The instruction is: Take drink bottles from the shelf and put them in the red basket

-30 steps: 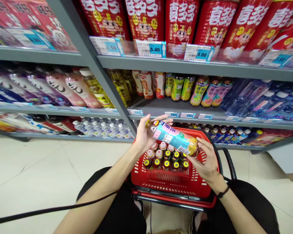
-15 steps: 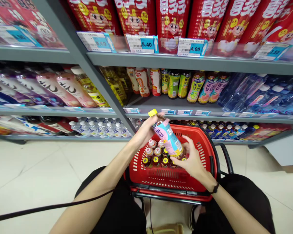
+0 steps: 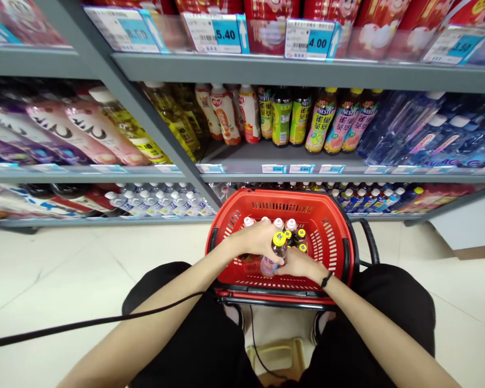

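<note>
A yellow-capped tea bottle (image 3: 280, 249) with a pink and blue label stands nearly upright inside the red shopping basket (image 3: 250, 275). Around its upper part, from the left, my left hand (image 3: 258, 238) is closed. My right hand (image 3: 301, 264) grips the same bottle lower down from the right; its fingertips are partly hidden. Behind my hands, several white-capped bottles (image 3: 278, 223) and yellow-capped bottles (image 3: 301, 235) stand in the basket, some covered by my fingers.
Tea bottles (image 3: 321, 121) and milky drinks (image 3: 225, 116) stand on the middle shelf ahead, with blue bottles (image 3: 440, 134) to the right. A black basket handle (image 3: 369, 242) sticks out at right. A black cable (image 3: 92, 321) crosses my left forearm. A small stool (image 3: 281, 355) is below.
Both hands have lowered the tea bottle into the basket and turned it from tilted to nearly upright. The view has shifted down slightly.
</note>
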`<action>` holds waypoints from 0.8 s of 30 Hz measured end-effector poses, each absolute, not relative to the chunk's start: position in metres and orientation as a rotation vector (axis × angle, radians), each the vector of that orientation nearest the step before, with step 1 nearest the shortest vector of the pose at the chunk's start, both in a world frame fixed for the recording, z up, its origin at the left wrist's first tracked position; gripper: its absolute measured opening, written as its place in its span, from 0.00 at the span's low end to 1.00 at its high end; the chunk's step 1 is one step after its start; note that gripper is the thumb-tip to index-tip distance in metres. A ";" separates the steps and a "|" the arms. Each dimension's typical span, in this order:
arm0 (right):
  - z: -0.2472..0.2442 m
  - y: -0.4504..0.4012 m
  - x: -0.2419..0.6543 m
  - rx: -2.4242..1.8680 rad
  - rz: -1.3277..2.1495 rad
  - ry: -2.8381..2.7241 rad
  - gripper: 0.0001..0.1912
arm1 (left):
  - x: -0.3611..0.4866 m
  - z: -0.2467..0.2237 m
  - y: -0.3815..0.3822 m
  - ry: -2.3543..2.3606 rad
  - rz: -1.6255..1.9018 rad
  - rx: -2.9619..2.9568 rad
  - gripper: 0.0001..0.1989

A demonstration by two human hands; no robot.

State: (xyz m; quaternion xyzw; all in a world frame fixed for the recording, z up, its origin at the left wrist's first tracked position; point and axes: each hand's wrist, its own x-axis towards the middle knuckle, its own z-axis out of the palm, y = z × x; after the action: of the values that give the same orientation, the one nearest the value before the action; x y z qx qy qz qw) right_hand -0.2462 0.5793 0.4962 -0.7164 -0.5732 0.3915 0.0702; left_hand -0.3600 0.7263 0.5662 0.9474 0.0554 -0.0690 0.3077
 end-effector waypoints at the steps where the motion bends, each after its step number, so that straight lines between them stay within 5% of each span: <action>1: 0.495 0.579 -0.243 -2.186 1.195 -1.787 0.12 | -0.360 0.560 0.722 0.153 -0.248 2.507 0.13; 8: 0.501 0.570 -0.236 -2.469 1.128 -2.076 0.13 | -0.363 0.505 0.695 0.252 -0.641 2.600 0.28; 13: 0.516 0.566 -0.237 -2.412 1.107 -2.168 0.13 | -0.359 0.464 0.685 0.362 -0.802 2.650 0.20; 24: 0.535 0.560 -0.229 -2.349 1.033 -2.136 0.14 | -0.363 0.428 0.688 0.655 -1.055 2.705 0.22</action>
State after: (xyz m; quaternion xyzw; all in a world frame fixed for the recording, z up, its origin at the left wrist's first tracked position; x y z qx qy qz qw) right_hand -0.2286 0.5604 0.5346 -0.7002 -0.6367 0.3078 -0.0986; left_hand -0.3630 0.6880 0.4285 0.9058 0.2191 -0.3531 0.0824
